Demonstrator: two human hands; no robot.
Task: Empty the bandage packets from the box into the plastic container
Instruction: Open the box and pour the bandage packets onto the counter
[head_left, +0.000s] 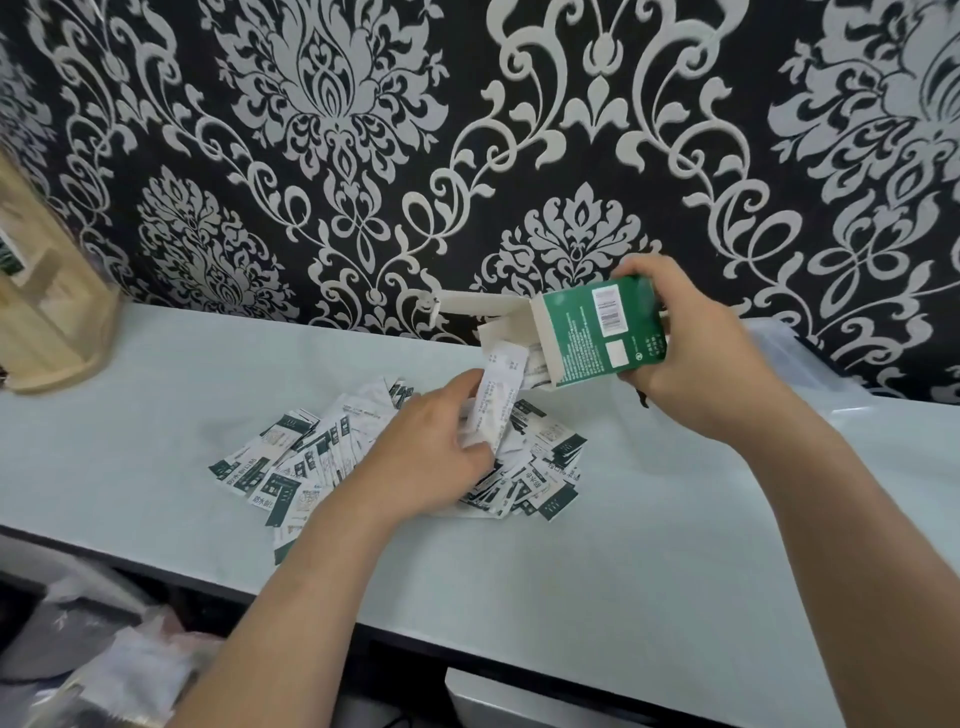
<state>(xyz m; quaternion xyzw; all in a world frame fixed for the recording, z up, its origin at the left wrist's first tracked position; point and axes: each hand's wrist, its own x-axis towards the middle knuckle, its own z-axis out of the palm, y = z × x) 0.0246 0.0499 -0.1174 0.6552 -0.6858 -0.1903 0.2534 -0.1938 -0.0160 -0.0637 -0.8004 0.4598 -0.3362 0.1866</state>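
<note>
Box: green-and-white cardboard box (597, 332), held clear of the table and tipped, open mouth facing left and down, flap standing out to the left.
Right hand: right hand (691, 353) wrapped round the closed end of the box, fingers over the top and thumb side below; firm grip.
Left hand: left hand (431, 452) just below and left of the box mouth, fingers curled on a few of the packets, which stick up towards the mouth.
Packets: small flat white-and-green paper bandage packets (311, 467); a few hang out of the box mouth, the bulk lie in a loose heap on the table below and left of the box.
Container: clear plastic container (800, 364) right of the box, against the wall, beyond the right wrist; blurred, and I cannot tell whether it holds any packets.
Handling, judged: packets light, thin, bendable and slick on each other; likely to slide and scatter. Best gathered in bunches, squeezed flat-face to flat-face, or swept together. Box light and stiff but crushable; hold by its side walls.
Surroundings: pale glossy table (623, 571); light wooden rack (52, 286) far left of the box; black-and-white patterned wall behind.
Obstructions, judged: the right forearm lies between heap and container; the heap sits well apart from the container.
</note>
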